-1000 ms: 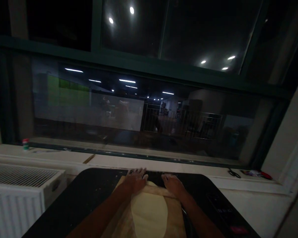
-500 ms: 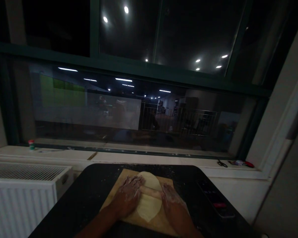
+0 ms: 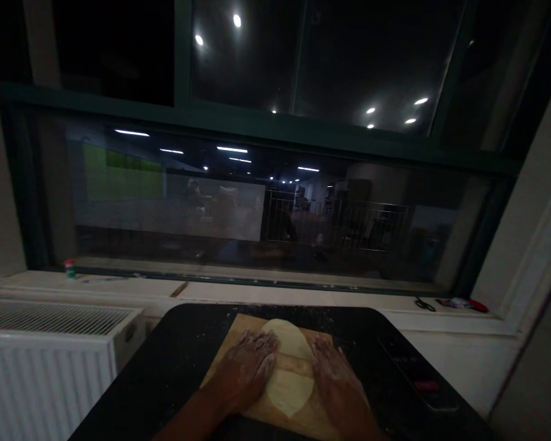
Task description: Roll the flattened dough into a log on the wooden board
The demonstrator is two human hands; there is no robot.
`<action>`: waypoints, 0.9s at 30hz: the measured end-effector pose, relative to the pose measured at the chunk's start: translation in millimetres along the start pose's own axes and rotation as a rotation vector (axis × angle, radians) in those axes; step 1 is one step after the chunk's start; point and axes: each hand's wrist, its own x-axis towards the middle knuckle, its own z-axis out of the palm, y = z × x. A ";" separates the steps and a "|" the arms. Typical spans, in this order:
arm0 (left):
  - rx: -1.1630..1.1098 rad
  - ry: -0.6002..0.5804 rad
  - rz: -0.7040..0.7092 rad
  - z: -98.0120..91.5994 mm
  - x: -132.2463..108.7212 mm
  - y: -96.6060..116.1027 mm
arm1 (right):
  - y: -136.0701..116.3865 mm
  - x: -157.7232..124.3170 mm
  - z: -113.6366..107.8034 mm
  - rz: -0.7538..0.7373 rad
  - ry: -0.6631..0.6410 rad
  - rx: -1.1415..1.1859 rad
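A pale oval of flattened dough point(image 3: 289, 361) lies on a wooden board point(image 3: 239, 334) set on a black table point(image 3: 179, 361). A wooden rolling pin point(image 3: 294, 365) lies across the dough's middle. My left hand point(image 3: 248, 370), dusted with flour, presses flat on the pin's left end. The pin's right end is under my floured right hand point(image 3: 333, 376). Both forearms reach in from the bottom edge.
A dark phone-like device point(image 3: 417, 373) lies on the table's right side. A white radiator point(image 3: 50, 349) stands to the left. The white sill holds a small jar point(image 3: 68, 267) at left, and scissors point(image 3: 425, 304) and a red item point(image 3: 477, 305) at right. A dark window fills the background.
A second ago my hands and the pin were at the board's far edge; they have come back to the middle of the dough. Over the last half second they hardly moved.
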 end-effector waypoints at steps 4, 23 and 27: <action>0.051 -0.054 -0.104 14.4 43.0 -19.1 | 8.4 72.5 -12.8 0.012 -0.272 -0.001; 0.083 0.103 -0.101 37.5 -3.4 -14.4 | -23.2 -8.8 9.2 0.100 0.010 -0.068; 0.065 0.082 -0.070 23.5 -30.8 -11.2 | -29.0 -46.5 39.1 0.004 0.193 -0.065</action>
